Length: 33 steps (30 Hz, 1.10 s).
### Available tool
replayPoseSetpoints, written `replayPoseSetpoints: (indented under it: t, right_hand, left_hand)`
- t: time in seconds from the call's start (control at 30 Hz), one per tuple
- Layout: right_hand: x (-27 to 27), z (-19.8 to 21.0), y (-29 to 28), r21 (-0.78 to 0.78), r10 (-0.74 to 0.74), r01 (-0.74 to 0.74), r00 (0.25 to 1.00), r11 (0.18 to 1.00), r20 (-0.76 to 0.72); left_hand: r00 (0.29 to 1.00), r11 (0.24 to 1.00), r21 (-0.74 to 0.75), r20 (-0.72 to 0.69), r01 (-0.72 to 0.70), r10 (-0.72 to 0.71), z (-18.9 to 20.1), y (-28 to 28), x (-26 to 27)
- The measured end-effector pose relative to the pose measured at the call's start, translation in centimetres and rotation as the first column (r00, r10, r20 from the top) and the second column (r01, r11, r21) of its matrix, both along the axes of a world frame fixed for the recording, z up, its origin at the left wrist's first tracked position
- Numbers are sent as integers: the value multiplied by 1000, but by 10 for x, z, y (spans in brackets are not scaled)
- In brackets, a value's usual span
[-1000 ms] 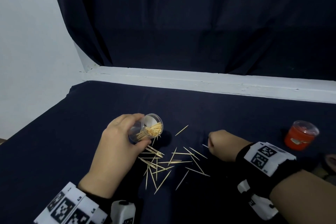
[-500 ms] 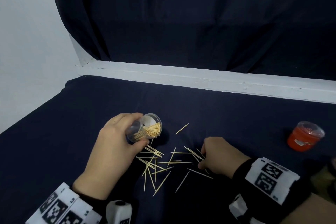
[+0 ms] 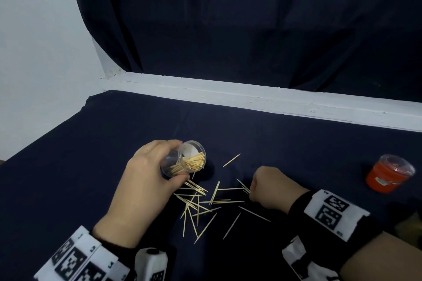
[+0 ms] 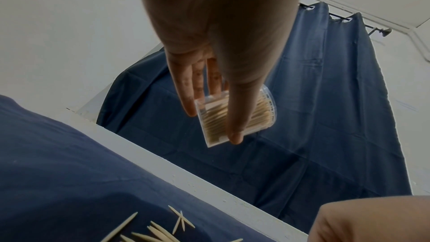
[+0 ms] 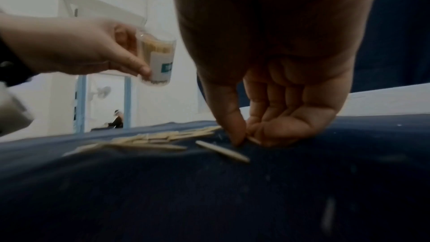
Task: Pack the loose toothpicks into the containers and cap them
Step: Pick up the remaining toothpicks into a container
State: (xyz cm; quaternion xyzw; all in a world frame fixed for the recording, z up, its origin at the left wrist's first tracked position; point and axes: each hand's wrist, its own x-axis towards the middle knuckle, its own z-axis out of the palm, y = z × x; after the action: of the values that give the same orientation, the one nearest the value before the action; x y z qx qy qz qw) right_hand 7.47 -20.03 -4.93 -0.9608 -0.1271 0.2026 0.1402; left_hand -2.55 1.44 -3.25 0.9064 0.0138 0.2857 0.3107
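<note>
**Toothpick cleanup: one hand on the jar, the other down in the pile**

The left hand (image 3: pixel 146 180) has its fingers and thumb wrapped around a small clear plastic cylinder container (image 3: pixel 186 162), held off the table and tipped over so its open mouth points away from the person and a bit to the right. It's already got a decent bundle of pale wooden toothpicks inside, tips showing at the mouth. From the right wrist view you can see a white label with a teal patch on the container's side (image 5: pixel 163 63), and the thumb pressed against the lower part of it.

The right hand (image 3: pixel 271 187) is down on the dark navy tablecloth (image 3: pixel 114 143), knuckles up, fingers curled in. In the right wrist view the thumb and fingertips (image 5: pixel 235 135) are pinched together right at the cloth on the end of a toothpick (image 5: pixel 252 140), so it's gripping that one. Another loose toothpick (image 5: pixel 221 151) lies just beside the thumb.

The scattered loose toothpicks (image 3: pixel 198 203) lie crisscrossed on the cloth between the two hands, mostly just below the tilted container, with one stray stick (image 3: pixel 231 160) farther back.

Off to the right, well apart from all that, sits a small red container with a clear lid (image 3: pixel 388 175), leaning a bit.
</note>
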Motion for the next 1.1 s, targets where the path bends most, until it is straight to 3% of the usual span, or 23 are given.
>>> replayPoseSetpoints:
  t: [0.13, 0.3, 0.47, 0.63, 0.8, 0.9, 1.0, 1.1]
  right_hand:
    - [3, 1, 3, -7, -28, 28, 1000, 1000, -5]
    - [-5, 6, 6, -215, 71, -43, 990, 976, 124]
    - [-5, 11, 8, -320, 174, -164, 985, 933, 1]
    - [-1, 19, 20, -163, 255, -233, 959, 959, 126]
    - [8, 23, 39, -175, 443, -445, 895, 878, -53]
    - [16, 19, 36, -103, 513, -505, 856, 857, 64]
    - [15, 10, 32, -65, 589, -587, 808, 807, 16]
    - [12, 1, 25, -54, 644, -641, 761, 765, 79]
  left_hand:
    - [1000, 1000, 5, 1, -6, 6, -1, 1, 0]
    - [1000, 1000, 7, -6, -14, 14, -2, 3, -1]
    - [1000, 1000, 12, -16, -7, 7, -3, 3, -1]
    - [1000, 1000, 13, -20, -8, 9, -2, 0, 1]
    - [1000, 1000, 13, -19, -16, 16, -2, 1, -1]
    - [999, 1000, 19, -22, -23, 24, -3, 3, -2]
    - [999, 1000, 21, -30, -23, 24, -3, 4, -2]
    - [999, 1000, 18, -36, -16, 17, -3, 2, 0]
